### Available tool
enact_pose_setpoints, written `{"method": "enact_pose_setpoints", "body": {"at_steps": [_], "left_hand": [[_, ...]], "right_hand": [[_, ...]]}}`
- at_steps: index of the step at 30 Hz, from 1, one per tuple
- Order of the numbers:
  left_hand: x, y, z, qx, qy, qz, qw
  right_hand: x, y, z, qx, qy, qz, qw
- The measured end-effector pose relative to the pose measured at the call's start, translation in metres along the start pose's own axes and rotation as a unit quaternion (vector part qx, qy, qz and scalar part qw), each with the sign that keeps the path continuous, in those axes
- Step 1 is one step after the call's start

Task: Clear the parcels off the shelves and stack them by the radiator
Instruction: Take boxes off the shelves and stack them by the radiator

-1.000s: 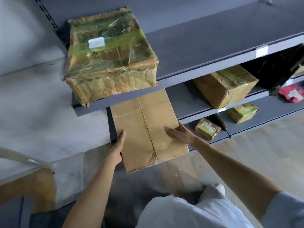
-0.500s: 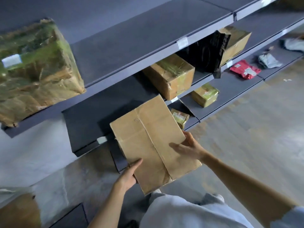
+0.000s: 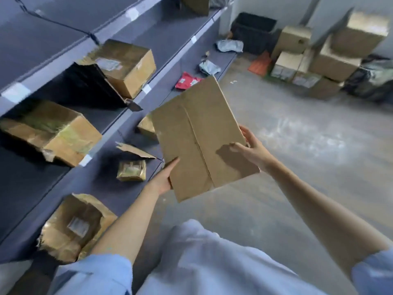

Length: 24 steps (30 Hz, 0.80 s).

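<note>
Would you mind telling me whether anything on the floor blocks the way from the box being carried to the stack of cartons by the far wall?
Nothing visible does. The brown box, held by the left hand and right hand, faces bare concrete floor up to the stacked cartons. An orange item lies beside that stack.

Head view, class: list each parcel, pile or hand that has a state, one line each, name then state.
Plain cardboard box: lifted clear of the shelves, held between both hands.
Left hand: grips the box's near corner.
Right hand: grips its right edge.
Torn box: ripped open, on the lowest shelf.
Stacked boxes: piled against the far wall.
</note>
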State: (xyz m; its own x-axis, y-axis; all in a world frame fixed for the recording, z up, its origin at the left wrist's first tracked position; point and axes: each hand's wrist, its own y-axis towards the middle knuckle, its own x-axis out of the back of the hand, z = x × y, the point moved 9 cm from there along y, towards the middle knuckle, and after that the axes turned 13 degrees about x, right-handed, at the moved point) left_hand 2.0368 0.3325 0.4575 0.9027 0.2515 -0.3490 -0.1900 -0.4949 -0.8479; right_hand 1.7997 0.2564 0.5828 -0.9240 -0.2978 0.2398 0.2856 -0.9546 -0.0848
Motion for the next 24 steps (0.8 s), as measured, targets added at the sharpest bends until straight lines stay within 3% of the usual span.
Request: {"method": "enact_pose_setpoints", "body": {"at_steps": [4, 11, 19, 24], "left_hand": [[-0.095, 0.034, -0.08, -0.005, 0.099, 0.042, 0.994], [-0.22, 0.107, -0.235, -0.046, 0.236, 0.098, 0.966], [-0.347, 0.218, -0.422, -0.019, 0.359, 0.045, 0.932], [-0.472, 0.28, -0.506, 0.01, 0.503, 0.004, 0.864]], "right_hand": [[0.085, 0.028, 0.004, 0.027, 0.048, -0.086, 0.995], [0.196, 0.141, -0.021, -0.018, 0.033, -0.072, 0.997], [0.319, 0.318, -0.051, -0.157, 0.147, -0.075, 0.974], [0.433, 0.401, -0.067, -0.181, 0.184, -0.118, 0.959]]}}
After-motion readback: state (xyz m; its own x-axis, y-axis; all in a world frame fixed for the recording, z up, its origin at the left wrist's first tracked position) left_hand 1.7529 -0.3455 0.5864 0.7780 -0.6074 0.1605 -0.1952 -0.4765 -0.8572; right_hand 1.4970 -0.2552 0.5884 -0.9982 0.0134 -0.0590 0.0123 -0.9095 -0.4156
